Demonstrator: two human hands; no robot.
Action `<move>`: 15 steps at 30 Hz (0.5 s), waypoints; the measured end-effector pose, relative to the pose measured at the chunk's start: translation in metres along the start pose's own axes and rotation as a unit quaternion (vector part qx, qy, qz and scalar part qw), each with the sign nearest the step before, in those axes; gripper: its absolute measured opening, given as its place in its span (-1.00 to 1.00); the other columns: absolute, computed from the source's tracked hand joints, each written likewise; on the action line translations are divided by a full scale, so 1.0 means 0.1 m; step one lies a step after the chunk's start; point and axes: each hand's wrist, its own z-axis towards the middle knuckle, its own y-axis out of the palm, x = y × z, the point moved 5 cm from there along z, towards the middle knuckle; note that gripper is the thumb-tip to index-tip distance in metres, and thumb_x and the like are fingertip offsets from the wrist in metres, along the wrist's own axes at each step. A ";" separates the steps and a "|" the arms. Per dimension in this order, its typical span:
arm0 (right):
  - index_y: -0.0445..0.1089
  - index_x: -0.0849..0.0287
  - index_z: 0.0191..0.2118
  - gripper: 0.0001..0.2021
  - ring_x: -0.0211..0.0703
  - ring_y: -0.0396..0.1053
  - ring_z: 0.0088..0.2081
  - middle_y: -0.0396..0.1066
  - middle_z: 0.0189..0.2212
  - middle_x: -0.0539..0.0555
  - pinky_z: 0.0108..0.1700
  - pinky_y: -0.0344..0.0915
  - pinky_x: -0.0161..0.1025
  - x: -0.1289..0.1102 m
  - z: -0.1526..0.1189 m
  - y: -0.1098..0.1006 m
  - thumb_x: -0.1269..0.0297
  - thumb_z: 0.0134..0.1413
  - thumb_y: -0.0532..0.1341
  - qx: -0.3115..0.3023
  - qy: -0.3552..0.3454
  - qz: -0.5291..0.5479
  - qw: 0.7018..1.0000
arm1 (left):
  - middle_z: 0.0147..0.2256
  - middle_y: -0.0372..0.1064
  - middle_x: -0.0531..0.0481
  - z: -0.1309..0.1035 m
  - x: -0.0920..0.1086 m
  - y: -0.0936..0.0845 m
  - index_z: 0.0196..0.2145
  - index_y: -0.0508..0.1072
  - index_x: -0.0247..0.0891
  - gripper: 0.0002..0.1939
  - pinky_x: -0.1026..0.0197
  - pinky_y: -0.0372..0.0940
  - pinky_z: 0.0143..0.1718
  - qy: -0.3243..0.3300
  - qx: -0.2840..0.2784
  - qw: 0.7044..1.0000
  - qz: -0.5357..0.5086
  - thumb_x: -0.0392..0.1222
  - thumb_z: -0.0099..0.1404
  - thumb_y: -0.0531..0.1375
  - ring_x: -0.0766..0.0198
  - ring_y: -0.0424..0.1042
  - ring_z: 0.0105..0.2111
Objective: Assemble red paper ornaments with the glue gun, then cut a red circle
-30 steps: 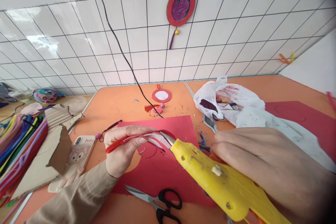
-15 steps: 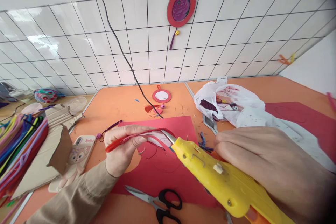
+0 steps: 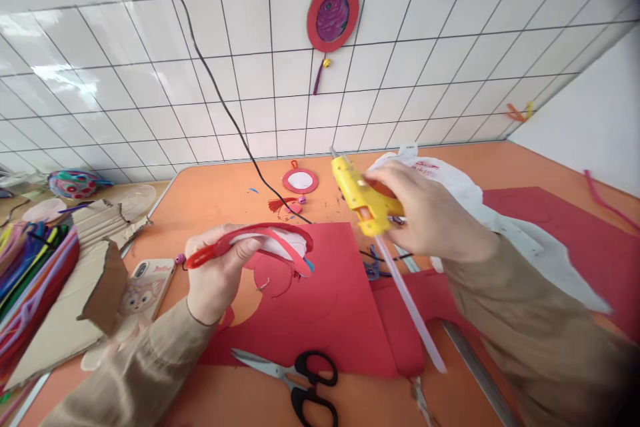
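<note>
Between the thumb and fingers of my left hand [image 3: 214,273] is a red round ornament [image 3: 280,230] with a white middle. Its red front ring stands partly apart from the backing on the right side. A red loop sticks out at its left end. My right hand [image 3: 425,210] grips a yellow glue gun [image 3: 357,193], nozzle pointing up and away, over the right part of the table. A long translucent glue stick [image 3: 410,307] juts from the gun's rear. Below the ornament lies a red sheet [image 3: 320,307] with pieces cut out of it.
Black-handled scissors [image 3: 300,373] lie at the front. At left are a phone [image 3: 145,293], cardboard [image 3: 60,320] and colourful pipe cleaners [image 3: 35,287]. A finished-looking ring ornament [image 3: 300,180] lies farther back; another ornament [image 3: 333,17] hangs on the wall. A white plastic bag [image 3: 450,180] sits at right.
My right hand has drawn the glue gun away from the ornament, up and back, and its nozzle now points upward. My left hand keeps hold of the ornament.
</note>
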 end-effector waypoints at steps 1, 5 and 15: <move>0.20 0.24 0.13 -0.53 0.02 0.43 -0.06 0.34 0.02 0.26 -0.29 0.31 -0.16 0.11 0.03 0.11 0.42 0.04 0.12 -0.046 0.025 -0.006 0.999 | -0.61 0.53 0.08 0.02 -0.01 -0.01 -0.55 0.64 -0.16 -0.82 0.29 0.35 -0.57 -0.001 0.005 1.000 0.009 -0.06 0.11 0.43 0.28 0.43 -0.62; 0.03 0.18 0.34 -0.27 0.03 0.47 -0.16 0.25 0.16 0.25 -0.37 0.26 -0.17 0.43 0.05 0.44 0.47 -0.02 0.09 -0.168 0.085 -0.130 0.974 | -0.59 0.54 0.07 0.06 -0.05 -0.04 -0.52 0.65 -0.18 -0.85 0.27 0.36 -0.54 0.000 0.024 1.000 0.004 -0.09 0.09 0.44 0.25 0.46 -0.59; 0.03 0.25 0.39 -0.26 0.07 0.49 -0.16 0.30 0.13 0.37 -0.27 0.31 -0.15 0.70 -0.04 0.98 0.59 0.03 0.07 -0.255 0.086 -0.156 0.950 | -0.55 0.58 0.06 -0.03 -0.08 0.13 -0.49 0.66 -0.18 -0.87 0.24 0.40 -0.46 -0.087 -0.030 0.994 -0.054 -0.11 0.10 0.44 0.19 0.54 -0.52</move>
